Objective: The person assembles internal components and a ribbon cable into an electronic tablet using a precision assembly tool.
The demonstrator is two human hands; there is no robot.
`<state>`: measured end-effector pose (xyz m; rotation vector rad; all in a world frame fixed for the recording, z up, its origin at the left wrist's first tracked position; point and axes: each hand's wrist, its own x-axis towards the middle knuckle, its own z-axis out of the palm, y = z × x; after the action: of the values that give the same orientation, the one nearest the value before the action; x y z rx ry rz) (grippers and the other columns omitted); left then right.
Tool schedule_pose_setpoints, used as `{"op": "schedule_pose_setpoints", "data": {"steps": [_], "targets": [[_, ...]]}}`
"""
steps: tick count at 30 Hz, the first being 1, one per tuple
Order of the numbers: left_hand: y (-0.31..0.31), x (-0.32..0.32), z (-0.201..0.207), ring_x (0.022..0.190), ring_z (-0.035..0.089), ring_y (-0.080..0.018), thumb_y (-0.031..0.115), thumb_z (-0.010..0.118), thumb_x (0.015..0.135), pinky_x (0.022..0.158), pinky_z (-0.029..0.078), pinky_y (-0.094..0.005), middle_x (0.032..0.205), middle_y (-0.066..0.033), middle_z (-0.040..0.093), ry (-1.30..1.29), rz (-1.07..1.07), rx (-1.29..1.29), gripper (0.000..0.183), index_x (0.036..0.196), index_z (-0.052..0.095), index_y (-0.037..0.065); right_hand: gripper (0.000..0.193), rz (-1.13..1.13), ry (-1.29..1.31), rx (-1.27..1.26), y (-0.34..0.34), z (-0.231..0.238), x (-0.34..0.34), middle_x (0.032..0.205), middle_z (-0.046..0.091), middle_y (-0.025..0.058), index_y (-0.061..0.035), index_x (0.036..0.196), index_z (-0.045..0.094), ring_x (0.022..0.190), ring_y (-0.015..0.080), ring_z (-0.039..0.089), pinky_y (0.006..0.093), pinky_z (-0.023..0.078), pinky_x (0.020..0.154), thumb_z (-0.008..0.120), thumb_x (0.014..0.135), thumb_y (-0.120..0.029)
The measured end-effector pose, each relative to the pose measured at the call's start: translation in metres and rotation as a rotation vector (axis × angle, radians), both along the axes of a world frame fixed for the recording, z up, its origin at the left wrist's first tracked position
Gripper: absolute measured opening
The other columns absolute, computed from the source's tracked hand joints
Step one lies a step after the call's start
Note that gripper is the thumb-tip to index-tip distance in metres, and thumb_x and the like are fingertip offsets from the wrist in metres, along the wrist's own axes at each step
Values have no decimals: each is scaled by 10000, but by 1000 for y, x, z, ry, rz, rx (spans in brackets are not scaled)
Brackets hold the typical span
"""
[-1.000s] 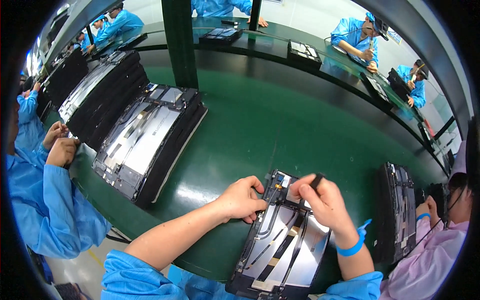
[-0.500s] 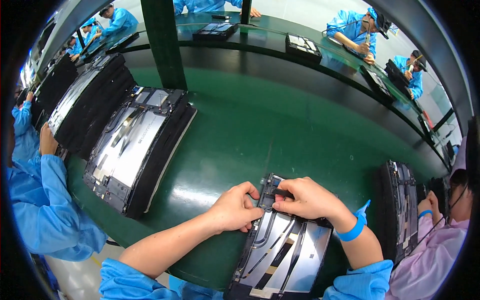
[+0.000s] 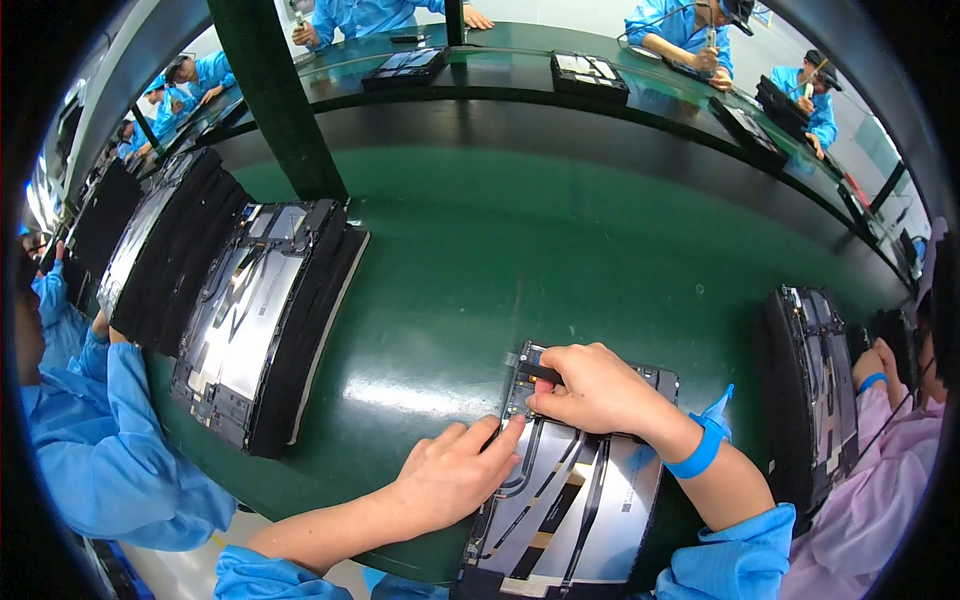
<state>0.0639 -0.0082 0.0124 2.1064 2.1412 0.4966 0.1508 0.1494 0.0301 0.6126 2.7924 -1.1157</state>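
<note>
An opened tablet [image 3: 635, 480] lies before me, its silver inner plate crossed by black ribbon cables and its dark circuit parts at the far end. My right hand [image 3: 600, 390] pinches a slim black strip-like tool [image 3: 541, 372] over the far left corner; the tool's exact kind is unclear. Beneath the right hand, part of the circuit area is hidden. My left hand [image 3: 450, 475] rests along the tablet's left edge, fingers stretched out, with the index fingertip touching down near the upper ends of the cables.
Stacks of similar opened tablets with black foam stand at left [image 3: 245, 320] and right [image 3: 815, 390] on the green table [image 3: 440, 290]. A dark post [image 3: 275, 110] rises at the back left. Co-workers in blue sit left and across; one in pink is at right.
My right hand has shifted slightly left with the black tool, which now reaches the tablet's corner. My left hand has moved down and its curled fingers have straightened. The view has tilted.
</note>
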Motion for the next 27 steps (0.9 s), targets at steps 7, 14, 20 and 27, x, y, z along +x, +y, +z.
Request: {"op": "schedule_pose_setpoints", "data": {"steps": [7, 14, 20, 27], "targets": [[2, -6, -2, 541, 503, -200, 178, 530, 704, 390, 443, -303, 771, -84, 479, 53, -79, 18, 341, 997, 472, 12, 201, -102, 179, -6, 2, 2, 5, 520, 504, 110, 9, 653, 486, 471, 200, 512, 286, 386, 461, 580, 638, -168], [1, -4, 2, 586, 520, -228, 157, 532, 696, 423, 451, -325, 793, -104, 474, -4, -75, -28, 355, 1012, 451, 17, 168, 62, 160, -125, 6, -3, 3, 532, 535, 77, 1, 683, 533, 471, 120, 500, 250, 383, 456, 595, 645, -150], [2, -8, 0, 648, 535, -251, 151, 544, 683, 469, 462, -342, 840, -125, 469, -48, -59, -84, 378, 1026, 441, 31, 200, 130, -88, -125, 13, 3, -15, 510, 527, 65, -7, 629, 536, 469, 129, 499, 254, 390, 453, 630, 584, -179], [1, -5, -1, 681, 528, -277, 142, 535, 684, 517, 461, -360, 865, -129, 467, -25, -52, -21, 375, 1030, 437, 36, 204, 119, -75, -34, 10, 6, -14, 519, 521, 79, -18, 608, 527, 476, 171, 504, 279, 391, 447, 617, 579, -198]]}}
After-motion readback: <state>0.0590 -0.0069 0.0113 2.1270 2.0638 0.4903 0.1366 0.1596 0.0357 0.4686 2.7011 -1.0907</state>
